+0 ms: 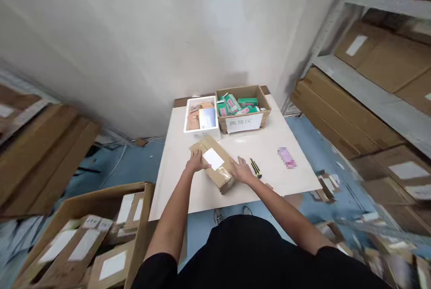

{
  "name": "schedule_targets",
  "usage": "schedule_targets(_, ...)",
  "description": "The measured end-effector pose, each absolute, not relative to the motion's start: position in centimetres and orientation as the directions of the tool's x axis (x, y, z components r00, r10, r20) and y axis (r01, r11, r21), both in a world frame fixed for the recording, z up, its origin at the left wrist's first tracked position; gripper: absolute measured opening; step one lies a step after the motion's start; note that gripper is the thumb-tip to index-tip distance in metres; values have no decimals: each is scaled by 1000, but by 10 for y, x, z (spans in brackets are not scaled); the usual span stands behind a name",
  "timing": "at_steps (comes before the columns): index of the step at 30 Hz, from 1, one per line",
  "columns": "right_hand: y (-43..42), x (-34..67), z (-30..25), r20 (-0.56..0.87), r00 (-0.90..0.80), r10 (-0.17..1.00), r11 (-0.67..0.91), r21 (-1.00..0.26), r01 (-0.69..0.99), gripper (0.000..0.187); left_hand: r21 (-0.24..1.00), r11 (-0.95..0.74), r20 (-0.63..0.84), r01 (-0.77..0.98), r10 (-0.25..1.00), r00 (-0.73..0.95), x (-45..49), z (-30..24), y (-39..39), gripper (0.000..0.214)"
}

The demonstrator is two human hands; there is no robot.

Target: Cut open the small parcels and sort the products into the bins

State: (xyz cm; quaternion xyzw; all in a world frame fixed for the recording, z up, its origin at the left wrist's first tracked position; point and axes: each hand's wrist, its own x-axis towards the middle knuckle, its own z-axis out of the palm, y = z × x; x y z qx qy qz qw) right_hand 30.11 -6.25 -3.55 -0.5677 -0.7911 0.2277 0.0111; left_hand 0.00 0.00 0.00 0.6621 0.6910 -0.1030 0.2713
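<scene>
A taped brown cardboard parcel (pixel 215 163) with a white label lies at an angle on the white table (pixel 269 145). My left hand (pixel 196 162) rests on its left side, fingers curled over the top edge. My right hand (pixel 241 171) presses against its right end, fingers laid on the cardboard. Both hands hold the parcel between them. A yellow and black utility knife (pixel 255 168) lies on the table just right of my right hand.
At the table's far edge stand a white tray (pixel 201 118) of papers and an open carton (pixel 244 108) of green packets with a label. A pink item (pixel 287 157) lies right. A carton of labelled parcels (pixel 87 239) sits lower left. Shelving with large boxes (pixel 370 82) fills the right.
</scene>
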Motion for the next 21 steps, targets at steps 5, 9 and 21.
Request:
schedule_targets(5, -34, 373, -46, -218, -34, 975, -43, -338, 940, 68, 159, 42, -527, 986, 848, 49, -20, -31, 16, 152)
schedule_targets(9, -19, 415, -88, -463, 128, 877, -293, -304, 906, 62, 115, 64, -540, 991, 841, 8, -28, -43, 15, 153)
schedule_targets(21, -42, 390, -174, -666, 170, 726, -443, -265, 856, 43, 106, 122, -619, 987, 784, -30, -8, -16, -4, 150)
